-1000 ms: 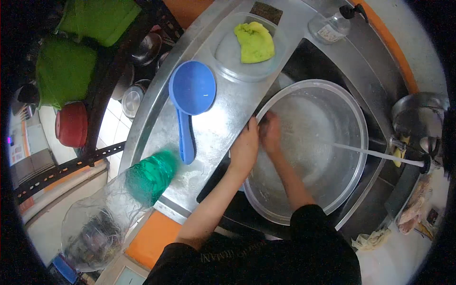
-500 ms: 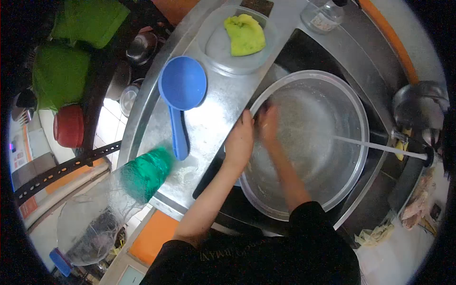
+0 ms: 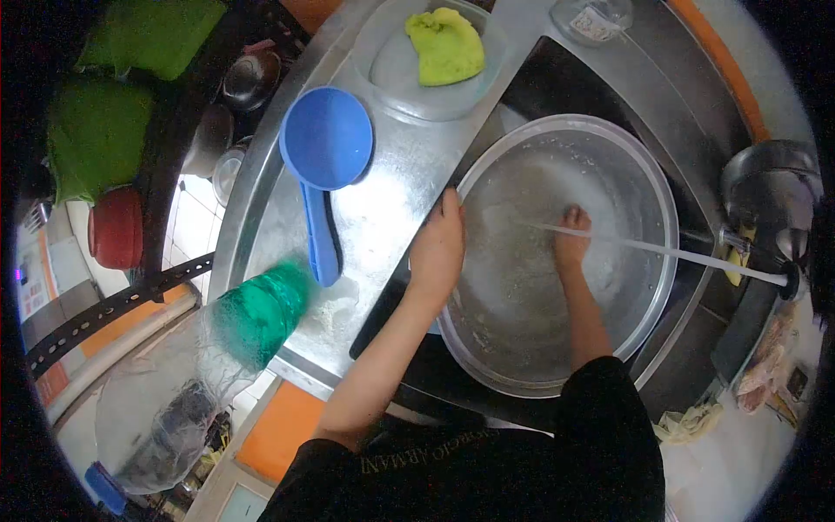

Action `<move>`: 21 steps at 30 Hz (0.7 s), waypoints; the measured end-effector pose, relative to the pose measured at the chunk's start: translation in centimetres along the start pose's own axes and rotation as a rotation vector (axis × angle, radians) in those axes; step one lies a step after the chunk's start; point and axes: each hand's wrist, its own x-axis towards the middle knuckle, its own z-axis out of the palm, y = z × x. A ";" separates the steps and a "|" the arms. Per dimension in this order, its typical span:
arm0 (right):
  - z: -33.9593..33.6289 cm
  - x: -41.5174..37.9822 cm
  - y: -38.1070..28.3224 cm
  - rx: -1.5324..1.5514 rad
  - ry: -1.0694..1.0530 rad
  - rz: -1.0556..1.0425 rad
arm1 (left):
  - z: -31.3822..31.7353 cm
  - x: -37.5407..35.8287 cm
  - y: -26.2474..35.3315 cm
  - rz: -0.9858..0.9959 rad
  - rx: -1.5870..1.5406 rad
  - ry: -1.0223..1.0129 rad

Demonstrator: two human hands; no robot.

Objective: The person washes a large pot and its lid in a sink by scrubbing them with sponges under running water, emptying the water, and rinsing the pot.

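Note:
A wide metal basin [image 3: 668,252] sits tilted in the dark sink, with cloudy water in it. My left hand [image 3: 437,248] grips the basin's left rim, its fingers wrapped over the edge. Inside the basin, right of its middle, my right hand [image 3: 571,239] is partly in the water; its fingers look curled, and whatever they may hold is hidden. A stream of water [image 3: 652,247] runs from the tap [image 3: 790,280] at the right, crossing over my right hand. On the steel counter [image 3: 391,204], left of the basin, lies a blue ladle [image 3: 327,143].
A yellow-green cloth [image 3: 445,48] rests on a clear plastic lid at the top. The jar [image 3: 591,22] stands at the upper right. At the lower left is a green and clear plastic bag [image 3: 261,317]. A metal pot [image 3: 770,178] is beyond the tap.
My right hand has moved from the basin's left wall rightward across the water. The stream now reaches further left. My left hand stays at the rim. The view has shifted slightly.

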 end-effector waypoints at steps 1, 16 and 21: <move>0.5 0.6 -2.1 0.046 0.081 -0.045 | 0.2 0.1 -0.2 -0.003 0.002 -0.004; -0.4 -4.8 -12.3 0.084 -0.460 -0.978 | 0.3 0.1 -0.3 0.005 0.013 -0.020; -1.6 -6.0 -14.0 0.232 -0.163 -0.646 | 0.3 0.0 -0.2 0.020 -0.026 0.019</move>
